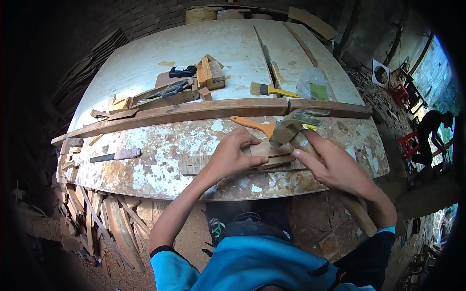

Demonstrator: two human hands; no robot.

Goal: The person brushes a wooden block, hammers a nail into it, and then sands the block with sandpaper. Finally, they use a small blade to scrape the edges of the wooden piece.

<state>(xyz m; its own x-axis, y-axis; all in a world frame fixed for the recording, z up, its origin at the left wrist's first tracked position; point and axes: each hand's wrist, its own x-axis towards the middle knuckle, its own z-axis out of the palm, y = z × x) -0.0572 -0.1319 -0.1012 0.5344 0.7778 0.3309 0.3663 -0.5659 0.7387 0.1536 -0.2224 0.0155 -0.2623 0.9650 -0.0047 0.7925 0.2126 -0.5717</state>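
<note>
My right hand [335, 165] is closed round the wooden handle of a hammer [286, 130], near its head. The hammer's head is over a small wooden piece [264, 148]; whether they touch I cannot tell. My left hand [234, 151] grips the left end of that piece between thumb and fingers. Beneath it a greyish wooden board [194, 165] lies flat near the bench's front edge. An orange-handled tool [252, 124] lies just behind my hands, partly hidden by the hammer.
A long wooden beam [194, 112] crosses the worktable [160, 177]. Behind it are a brush [274, 90], wooden blocks [209, 72], a black case [182, 72] and a plastic bag [313, 85]. A cloth-wrapped tool [116, 155] lies left. Another person [429, 133] bends at the far right.
</note>
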